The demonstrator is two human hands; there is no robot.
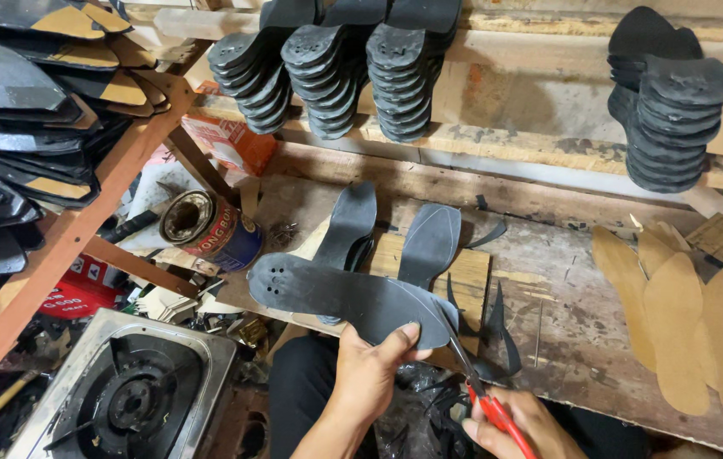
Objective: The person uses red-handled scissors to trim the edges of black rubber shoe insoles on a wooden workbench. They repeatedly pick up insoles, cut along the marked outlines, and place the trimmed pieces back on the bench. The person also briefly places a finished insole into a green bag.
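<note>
Right hand (514, 425) cut by bottom edge; scissors (476, 387) handles partly hidden.

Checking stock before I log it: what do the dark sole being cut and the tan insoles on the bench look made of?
Dark sole: likely rubber sheet, matte grey-black; it flexes and trims into thin strips under the scissors. Tan insoles: probably fibreboard or leatherboard, flat, dull, unshiny brown.

Bare bench (548, 280) between cut soles (353, 293), insoles (676, 331)
</note>
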